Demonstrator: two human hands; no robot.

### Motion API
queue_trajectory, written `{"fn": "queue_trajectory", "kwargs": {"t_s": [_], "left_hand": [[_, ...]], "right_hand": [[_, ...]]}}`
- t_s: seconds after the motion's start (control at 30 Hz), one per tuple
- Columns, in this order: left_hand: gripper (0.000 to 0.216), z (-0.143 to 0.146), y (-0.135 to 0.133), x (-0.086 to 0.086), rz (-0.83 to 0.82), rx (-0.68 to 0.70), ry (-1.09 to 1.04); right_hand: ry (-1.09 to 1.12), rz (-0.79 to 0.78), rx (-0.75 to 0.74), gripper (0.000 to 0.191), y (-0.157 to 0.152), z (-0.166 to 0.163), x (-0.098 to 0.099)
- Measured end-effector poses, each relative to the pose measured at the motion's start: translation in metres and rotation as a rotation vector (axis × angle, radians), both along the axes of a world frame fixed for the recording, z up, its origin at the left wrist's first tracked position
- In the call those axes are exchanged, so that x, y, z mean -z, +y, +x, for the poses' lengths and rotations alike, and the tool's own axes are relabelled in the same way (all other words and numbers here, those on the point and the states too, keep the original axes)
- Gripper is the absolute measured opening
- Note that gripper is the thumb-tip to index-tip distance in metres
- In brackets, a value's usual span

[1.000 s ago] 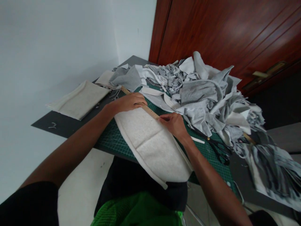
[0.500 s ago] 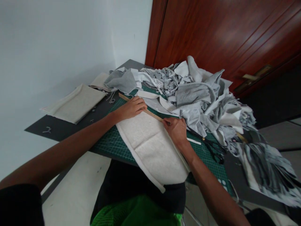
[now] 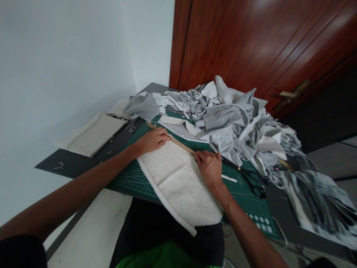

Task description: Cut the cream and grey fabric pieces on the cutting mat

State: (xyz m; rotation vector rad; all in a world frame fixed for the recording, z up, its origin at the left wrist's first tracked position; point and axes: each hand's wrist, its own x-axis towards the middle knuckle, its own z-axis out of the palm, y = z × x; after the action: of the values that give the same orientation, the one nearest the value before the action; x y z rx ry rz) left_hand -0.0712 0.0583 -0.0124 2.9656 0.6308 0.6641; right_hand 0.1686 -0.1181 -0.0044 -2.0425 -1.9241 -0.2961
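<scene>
A wooden ruler (image 3: 182, 145) lies along the far edge of a pale, cream-coloured piece of cloth (image 3: 181, 186). My left hand (image 3: 154, 140) holds the ruler down, its fingers bent over the strip near the cloth's far left corner. At the ruler's right end, my right hand (image 3: 209, 167) is closed in a pinch by the cloth's edge. What sits between those fingers is hidden. The cloth has a crease across it, and its near end hangs over the table edge towards my lap. Under it is a green cutting mat (image 3: 134, 175).
Grey and white fabric scraps (image 3: 228, 119) are heaped at the back and right. Black scissors (image 3: 252, 180) lie right of my right hand, near a thin white strip (image 3: 229, 178). Folded cream cloth (image 3: 92, 134) lies at left. A wall and a wooden door (image 3: 237, 44) stand behind.
The camera view has tilted slightly, so the table sits lower in the picture. Both hands stay at nearly the same places on the ruler and cloth.
</scene>
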Motion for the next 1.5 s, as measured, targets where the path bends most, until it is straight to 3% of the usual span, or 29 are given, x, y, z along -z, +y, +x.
{"fn": "queue_trajectory", "kwargs": {"t_s": [0.3, 0.63, 1.0, 1.23, 1.5], "left_hand": [[0.040, -0.005, -0.003, 0.009, -0.044, -0.109, 0.027], [0.043, 0.000, -0.012, 0.004, -0.054, 0.043, 0.020], [0.044, 0.003, -0.063, 0.007, -0.042, -0.126, 0.048], [0.044, 0.010, -0.077, 0.004, 0.000, -0.194, 0.085], [0.045, 0.018, -0.108, 0.005, 0.038, -0.328, 0.133]], "right_hand": [[-0.026, 0.032, -0.046, 0.024, -0.004, 0.005, 0.005], [-0.034, -0.026, -0.113, 0.023, 0.005, 0.013, 0.002], [0.021, -0.082, -0.134, 0.024, 0.026, 0.010, -0.010], [0.029, -0.103, -0.176, 0.024, 0.027, -0.011, -0.004], [-0.002, -0.077, -0.211, 0.027, 0.033, 0.002, -0.003]]}}
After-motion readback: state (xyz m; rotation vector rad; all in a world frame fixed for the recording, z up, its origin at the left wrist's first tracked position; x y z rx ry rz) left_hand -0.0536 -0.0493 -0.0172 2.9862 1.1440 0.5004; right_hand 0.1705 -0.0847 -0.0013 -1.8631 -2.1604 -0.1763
